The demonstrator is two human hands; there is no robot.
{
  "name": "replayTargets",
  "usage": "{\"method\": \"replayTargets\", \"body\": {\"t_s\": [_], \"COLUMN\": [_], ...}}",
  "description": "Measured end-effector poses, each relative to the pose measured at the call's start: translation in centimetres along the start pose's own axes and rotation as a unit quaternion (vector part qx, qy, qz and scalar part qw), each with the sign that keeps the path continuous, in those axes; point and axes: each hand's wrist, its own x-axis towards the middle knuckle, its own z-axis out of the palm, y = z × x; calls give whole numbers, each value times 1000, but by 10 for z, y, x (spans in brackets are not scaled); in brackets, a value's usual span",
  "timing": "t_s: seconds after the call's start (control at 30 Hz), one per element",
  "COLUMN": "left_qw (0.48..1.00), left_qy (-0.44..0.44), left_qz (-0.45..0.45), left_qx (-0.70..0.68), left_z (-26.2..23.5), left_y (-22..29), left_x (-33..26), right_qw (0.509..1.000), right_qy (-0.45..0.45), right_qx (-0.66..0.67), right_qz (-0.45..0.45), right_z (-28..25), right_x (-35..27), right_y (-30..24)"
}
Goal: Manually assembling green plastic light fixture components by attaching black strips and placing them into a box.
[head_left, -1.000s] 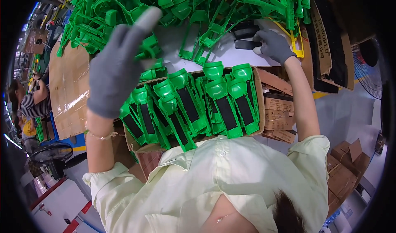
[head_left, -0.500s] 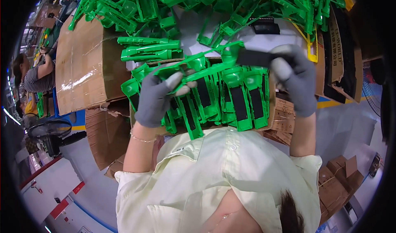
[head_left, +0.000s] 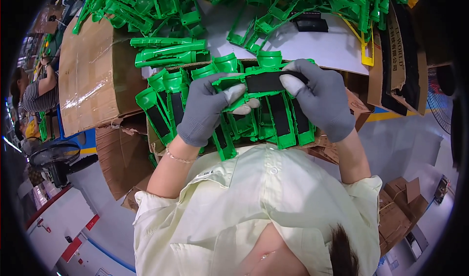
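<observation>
A green plastic housing [head_left: 225, 84], long and trough-shaped, is held in front of my chest. My left hand [head_left: 202, 107], in a grey glove with pale fingertips, grips its left end. A flat black strip [head_left: 265, 82] lies along the trough, and the gloved fingers of my right hand [head_left: 322, 100] pinch its right end against the housing. Below both hands, an open carton holds several similar green housings [head_left: 174, 80] standing side by side. Black strips [head_left: 280, 116] show inside some of them. My fingers hide parts of the held housing.
Loose green parts [head_left: 161, 7] are heaped on the white table [head_left: 342, 49] beyond, with black pieces [head_left: 311, 25] and a yellow frame [head_left: 367, 53]. A large carton [head_left: 90, 75] stands at left, near a fan [head_left: 57, 161] and a person in striped clothing [head_left: 40, 89]. Cardboard [head_left: 398, 61] stands at right.
The black strip, held apart to the right before, now sits along the green housing. My right hand has moved left and down; the housing has come lower and more level.
</observation>
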Motion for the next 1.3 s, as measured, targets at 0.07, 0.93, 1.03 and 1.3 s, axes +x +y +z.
{"method": "replayTargets", "body": {"t_s": [0.07, 0.93, 1.03, 1.3], "left_qw": [1000, 926, 850, 568], "left_qy": [4, 120, 207, 100], "left_qz": [6, 150, 25, 25], "left_qx": [16, 324, 485, 816], "left_z": [1, -65, -104, -149], "left_y": [1, 87, 139, 86], "left_x": [1, -87, -104, -44], "right_qw": [1000, 929, 939, 959], "right_qy": [17, -112, -35, -28], "right_qx": [-12, 339, 330, 275], "right_qz": [-8, 97, 94, 67], "right_z": [2, 37, 32, 24], "right_x": [0, -33, -30, -23], "right_y": [0, -11, 12, 30]}}
